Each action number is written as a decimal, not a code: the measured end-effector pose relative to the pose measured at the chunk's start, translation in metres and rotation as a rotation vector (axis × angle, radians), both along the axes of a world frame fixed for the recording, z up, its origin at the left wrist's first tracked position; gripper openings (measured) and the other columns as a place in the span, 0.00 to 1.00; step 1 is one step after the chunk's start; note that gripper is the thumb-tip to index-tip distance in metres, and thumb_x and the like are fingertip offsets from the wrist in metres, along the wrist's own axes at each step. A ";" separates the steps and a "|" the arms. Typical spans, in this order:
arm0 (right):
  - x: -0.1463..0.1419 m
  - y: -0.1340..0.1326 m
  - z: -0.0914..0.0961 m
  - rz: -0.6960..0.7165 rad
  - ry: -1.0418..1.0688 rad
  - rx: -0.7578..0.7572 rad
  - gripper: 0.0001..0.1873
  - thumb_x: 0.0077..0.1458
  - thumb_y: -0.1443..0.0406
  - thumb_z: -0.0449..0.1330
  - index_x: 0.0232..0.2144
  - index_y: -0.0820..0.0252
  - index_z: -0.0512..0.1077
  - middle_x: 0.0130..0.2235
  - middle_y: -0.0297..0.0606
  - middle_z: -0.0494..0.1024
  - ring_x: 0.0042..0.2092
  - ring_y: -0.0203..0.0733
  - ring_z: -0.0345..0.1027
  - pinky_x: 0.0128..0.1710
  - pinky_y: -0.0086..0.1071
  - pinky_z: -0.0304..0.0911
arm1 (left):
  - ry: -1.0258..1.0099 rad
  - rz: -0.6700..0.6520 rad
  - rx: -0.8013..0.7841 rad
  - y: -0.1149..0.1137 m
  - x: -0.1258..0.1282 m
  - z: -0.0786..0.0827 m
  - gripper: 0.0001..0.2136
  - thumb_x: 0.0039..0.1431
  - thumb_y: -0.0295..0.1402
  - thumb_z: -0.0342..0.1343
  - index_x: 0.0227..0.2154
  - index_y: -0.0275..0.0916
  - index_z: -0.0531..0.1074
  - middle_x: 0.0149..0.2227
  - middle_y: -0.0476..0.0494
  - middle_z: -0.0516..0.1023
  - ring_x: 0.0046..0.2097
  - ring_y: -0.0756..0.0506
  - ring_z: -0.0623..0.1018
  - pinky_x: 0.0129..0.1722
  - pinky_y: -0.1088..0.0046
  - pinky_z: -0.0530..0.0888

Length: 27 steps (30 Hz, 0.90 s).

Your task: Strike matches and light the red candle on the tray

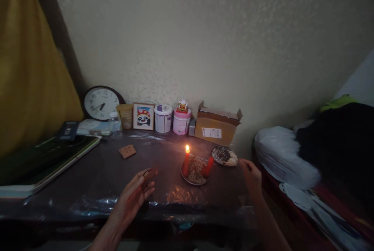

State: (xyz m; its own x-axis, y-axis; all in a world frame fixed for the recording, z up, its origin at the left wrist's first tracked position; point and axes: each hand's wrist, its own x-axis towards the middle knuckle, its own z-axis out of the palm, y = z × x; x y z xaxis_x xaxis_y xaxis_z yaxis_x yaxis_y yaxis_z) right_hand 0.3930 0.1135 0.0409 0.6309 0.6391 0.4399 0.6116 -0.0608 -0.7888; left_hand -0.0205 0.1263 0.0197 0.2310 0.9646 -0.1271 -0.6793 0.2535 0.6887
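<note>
My left hand (133,194) is above the table's front part, its fingers curled and partly spread, with a small brownish flat piece (151,173) at the thumb and index finger; its kind is unclear. Beside the right end of a small plate of dark-tipped pale sticks (224,156), my right hand (251,173) has its fingertips pinched together. Whatever they hold is too small to make out. Between the hands, a metal dish (195,182) bears a lit red candle (187,161), upright, and an unlit red candle (209,166), leaning right.
A brown card (127,151) lies left on the dark plastic-covered table (111,173). Along the wall stand a clock (101,103), a panda picture (143,116), two tubs (163,120) and a cardboard box (216,128). A green board (43,161) lies left; bags (283,153) sit right.
</note>
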 end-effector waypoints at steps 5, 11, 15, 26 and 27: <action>-0.089 -0.037 0.016 0.372 0.012 -0.083 0.14 0.48 0.54 0.57 0.29 0.57 0.75 0.28 0.36 0.78 0.32 0.43 0.70 0.33 0.32 0.64 | 0.111 -0.094 0.057 -0.010 0.004 0.007 0.13 0.48 0.33 0.61 0.39 0.41 0.74 0.51 0.39 0.74 0.34 0.46 0.77 0.36 0.68 0.74; -0.204 -0.057 0.033 0.770 -0.010 -0.074 0.06 0.54 0.64 0.56 0.31 0.57 0.73 0.32 0.34 0.75 0.34 0.37 0.69 0.34 0.27 0.64 | 0.230 -0.211 0.182 -0.019 0.014 0.000 0.14 0.47 0.33 0.62 0.39 0.40 0.73 0.43 0.39 0.77 0.33 0.47 0.76 0.34 0.72 0.70; -0.237 -0.056 0.021 0.814 -0.065 -0.008 0.04 0.54 0.66 0.57 0.32 0.56 0.72 0.36 0.35 0.73 0.39 0.38 0.68 0.41 0.30 0.64 | 0.346 -0.246 0.326 -0.026 0.013 -0.001 0.15 0.49 0.34 0.60 0.42 0.41 0.72 0.36 0.45 0.77 0.33 0.48 0.73 0.34 0.73 0.67; -0.236 -0.053 -0.020 0.850 -0.006 -0.006 0.06 0.55 0.60 0.57 0.35 0.54 0.72 0.42 0.40 0.71 0.43 0.43 0.69 0.43 0.34 0.68 | 0.443 -0.284 0.407 -0.024 0.008 -0.014 0.19 0.47 0.34 0.61 0.44 0.43 0.69 0.33 0.47 0.73 0.37 0.46 0.71 0.37 0.71 0.65; -0.235 -0.053 -0.021 0.856 -0.025 -0.006 0.06 0.55 0.61 0.57 0.35 0.53 0.72 0.42 0.40 0.71 0.44 0.43 0.69 0.44 0.35 0.67 | 0.435 -0.292 0.411 -0.024 0.009 -0.014 0.19 0.47 0.34 0.61 0.44 0.43 0.69 0.34 0.47 0.73 0.37 0.46 0.72 0.38 0.71 0.66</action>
State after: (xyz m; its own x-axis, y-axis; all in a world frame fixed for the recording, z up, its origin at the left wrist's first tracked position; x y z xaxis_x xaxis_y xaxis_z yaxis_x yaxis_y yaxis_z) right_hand 0.1585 0.0608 0.0199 -0.0799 0.8933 0.4422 0.4662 0.4256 -0.7756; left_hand -0.0116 0.1021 0.0060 0.5009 0.8600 0.0972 -0.2608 0.0429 0.9644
